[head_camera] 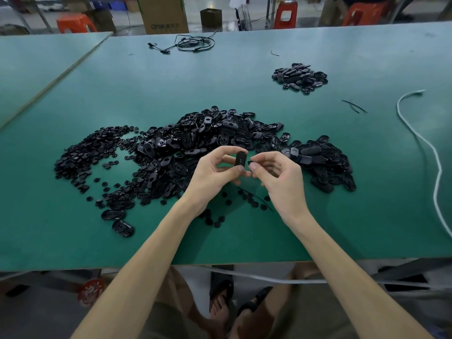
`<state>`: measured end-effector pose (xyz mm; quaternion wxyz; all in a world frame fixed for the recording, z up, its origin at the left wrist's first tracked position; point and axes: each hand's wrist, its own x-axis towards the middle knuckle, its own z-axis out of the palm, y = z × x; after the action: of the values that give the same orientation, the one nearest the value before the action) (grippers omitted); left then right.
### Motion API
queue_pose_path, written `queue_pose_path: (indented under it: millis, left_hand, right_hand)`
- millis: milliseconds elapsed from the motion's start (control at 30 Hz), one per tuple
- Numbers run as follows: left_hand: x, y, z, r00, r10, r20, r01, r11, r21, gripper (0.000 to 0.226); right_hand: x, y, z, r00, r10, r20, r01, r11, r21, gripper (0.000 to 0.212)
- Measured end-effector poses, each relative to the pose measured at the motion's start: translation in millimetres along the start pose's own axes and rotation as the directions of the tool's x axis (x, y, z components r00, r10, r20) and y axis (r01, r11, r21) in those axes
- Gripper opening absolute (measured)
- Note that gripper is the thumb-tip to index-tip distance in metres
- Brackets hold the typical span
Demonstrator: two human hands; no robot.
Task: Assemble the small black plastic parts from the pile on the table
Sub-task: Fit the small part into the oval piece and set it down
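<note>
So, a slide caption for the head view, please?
Left hand holds an oval shell; right hand pinches a small part beside it.

Beyond the far edge of your green table (244,57), a brown cardboard box (162,13) stands on the floor. Its front face carries the only print you can read here: the grey letters "OTOR", followed by a few marks too blurred to make out. Down at your left, below the table's near edge, a round red disc (90,291) shows a pale design, but no word or number on it is legible.
</note>
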<state>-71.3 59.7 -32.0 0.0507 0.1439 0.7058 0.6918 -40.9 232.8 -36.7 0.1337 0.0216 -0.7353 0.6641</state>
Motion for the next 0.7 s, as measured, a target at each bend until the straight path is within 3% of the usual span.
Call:
queue_pose_path:
  millis: [300,700]
  left_hand:
    - [-0.4,-2.1,1.2,0.987,-0.083,-0.135,0.065,0.989,-0.135,0.016]
    - [0.0,-2.8,-2.4,0.985,-0.101,-0.138,0.079,0.985,-0.156,0.012]
  right_hand:
    - [-1.1,0.3,-0.3,1.0,-0.006,0.008,0.006,1.0,-0.013,0.012]
    - [-2.1,-1.0,1.4,1.0,-0.017,-0.003,0.017,0.998,-0.059,0.011]
